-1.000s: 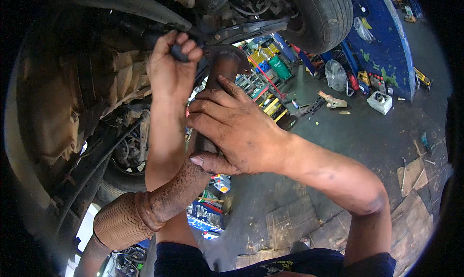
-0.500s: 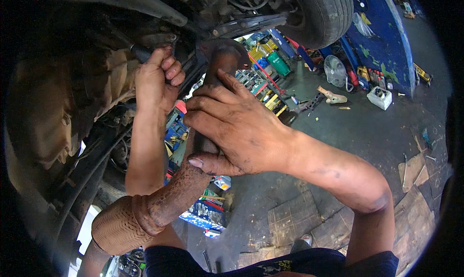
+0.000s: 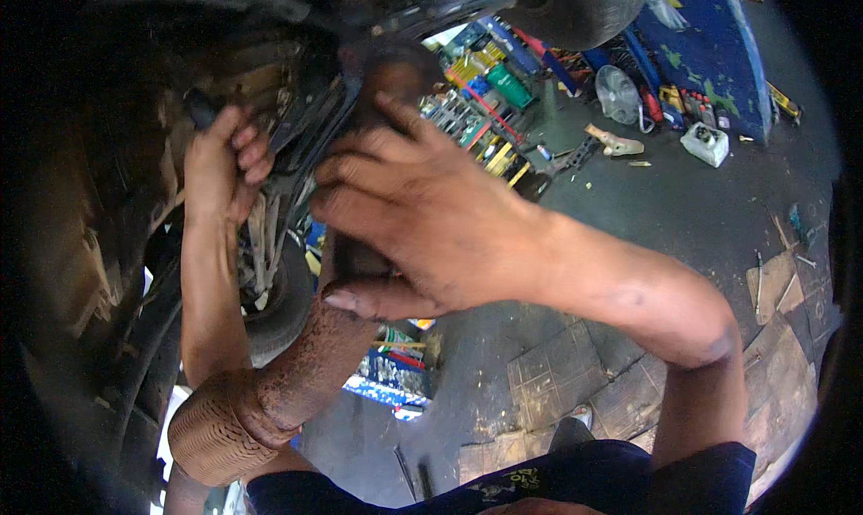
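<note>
A rusty exhaust pipe (image 3: 310, 358) with a braided flex section (image 3: 216, 430) runs up beneath a raised vehicle. My right hand (image 3: 422, 214) wraps round this pipe, fingers over the far side and thumb on the near side. To the left, my left hand (image 3: 220, 160) is closed in a fist on a dark-handled tool (image 3: 200, 109). Only the handle's end shows clearly; the tool's working end is lost in shadow and blur. Near the top of the pipe, a rusty flange (image 3: 395, 70) is smeared by motion.
The dark vehicle underbody (image 3: 108, 155) fills the upper left, with a tyre (image 3: 598, 7) at the top. A blue lift post (image 3: 710, 57), a fan (image 3: 618, 94) and a white container (image 3: 705, 145) stand at the right. Cardboard sheets (image 3: 553, 362) lie on the floor.
My left hand has moved left and slightly down with the tool, away from the pipe's upper end. My right hand keeps its grip on the pipe. The view has shifted slightly.
</note>
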Motion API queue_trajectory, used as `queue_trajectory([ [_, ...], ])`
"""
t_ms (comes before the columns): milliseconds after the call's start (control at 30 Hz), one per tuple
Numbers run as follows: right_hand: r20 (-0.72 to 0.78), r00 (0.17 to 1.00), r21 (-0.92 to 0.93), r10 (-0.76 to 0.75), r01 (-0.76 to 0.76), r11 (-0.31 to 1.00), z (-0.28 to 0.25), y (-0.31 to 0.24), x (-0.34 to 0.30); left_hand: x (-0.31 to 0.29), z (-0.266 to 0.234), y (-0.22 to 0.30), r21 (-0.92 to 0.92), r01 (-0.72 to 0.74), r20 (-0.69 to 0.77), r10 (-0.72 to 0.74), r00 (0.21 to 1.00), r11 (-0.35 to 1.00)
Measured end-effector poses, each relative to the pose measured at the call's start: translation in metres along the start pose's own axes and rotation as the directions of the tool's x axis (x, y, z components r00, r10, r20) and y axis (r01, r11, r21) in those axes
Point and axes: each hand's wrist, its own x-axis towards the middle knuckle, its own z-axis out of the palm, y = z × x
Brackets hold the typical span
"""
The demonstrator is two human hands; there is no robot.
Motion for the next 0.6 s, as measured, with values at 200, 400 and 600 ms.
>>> queue_trajectory([
  [200,0.110,0.993,-0.001,0.036,-0.036,0.999,-0.010,-0.005,0.007,0.004,0.023,0.000,-0.235,0.075,-0.218,-0.128,0.968,0.969],
  [400,0.140,0.989,-0.007,0.049,-0.049,0.999,-0.009,-0.004,0.009,0.044,0.095,0.010,-0.733,0.069,0.156,0.069,0.985,0.676],
  [600,0.087,0.995,0.041,0.040,-0.043,0.998,-0.007,-0.006,0.000,0.037,0.110,0.008,-0.840,0.043,0.175,0.194,0.965,0.542],
])
